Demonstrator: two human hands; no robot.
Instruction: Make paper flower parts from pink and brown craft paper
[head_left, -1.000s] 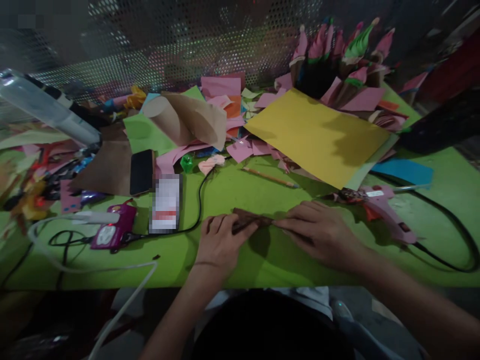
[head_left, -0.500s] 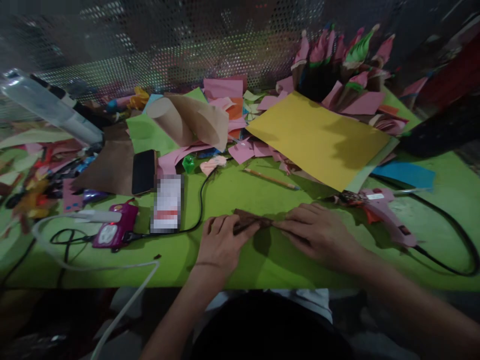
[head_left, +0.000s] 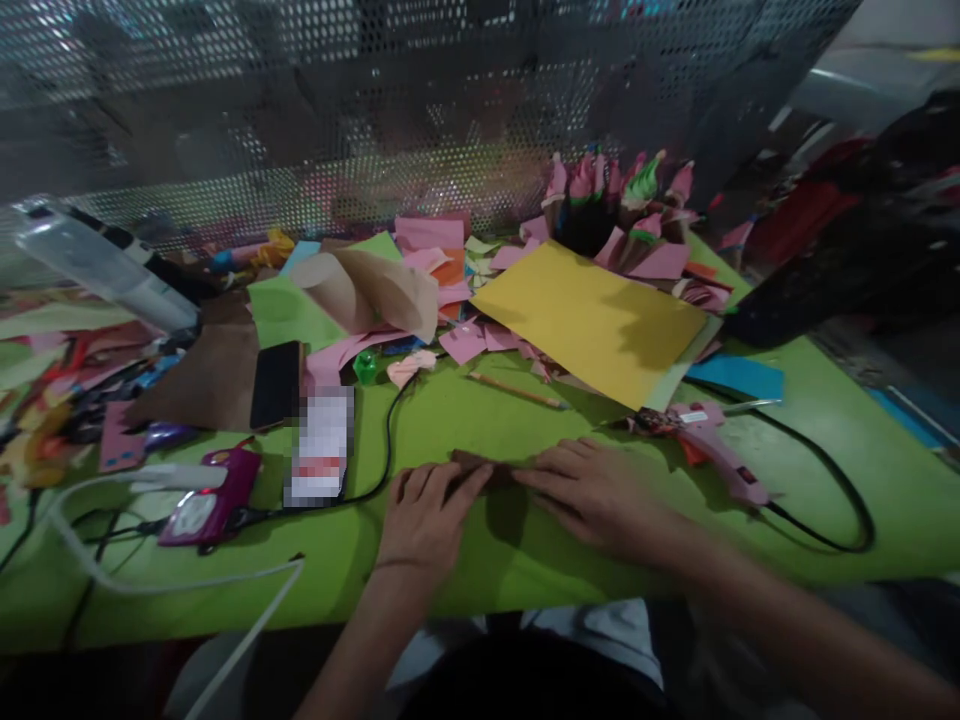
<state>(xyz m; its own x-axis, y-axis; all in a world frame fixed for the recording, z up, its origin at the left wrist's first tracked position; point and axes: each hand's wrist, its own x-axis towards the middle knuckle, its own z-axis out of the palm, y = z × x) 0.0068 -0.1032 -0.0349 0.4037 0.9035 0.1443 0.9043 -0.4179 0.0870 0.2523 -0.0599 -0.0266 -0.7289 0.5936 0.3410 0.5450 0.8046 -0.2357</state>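
A small folded or rolled piece of dark brown paper [head_left: 504, 474] lies low over the green tabletop, stretched between my two hands. My left hand [head_left: 421, 515] is closed on its left end, thumb pressed along the near side. At the other end, the fingertips of my right hand [head_left: 592, 495] pinch the paper; the rest of it is hidden under the fingers. Beyond my hands lies a pencil [head_left: 517, 390]. A pink glue gun [head_left: 716, 450] rests on its side to the right of my right hand.
A yellow sheet [head_left: 592, 320] tops a paper pile behind. To the left are a purple power strip [head_left: 214, 500] with cables, a phone with a blurred screen [head_left: 322, 445] and a dark phone [head_left: 276, 385]. Pink and green paper cones [head_left: 600, 195] stand at the back.
The view has tilted up and turned slightly right, so the table sits lower and further left. Both hands keep their hold on the brown paper, with little other movement.
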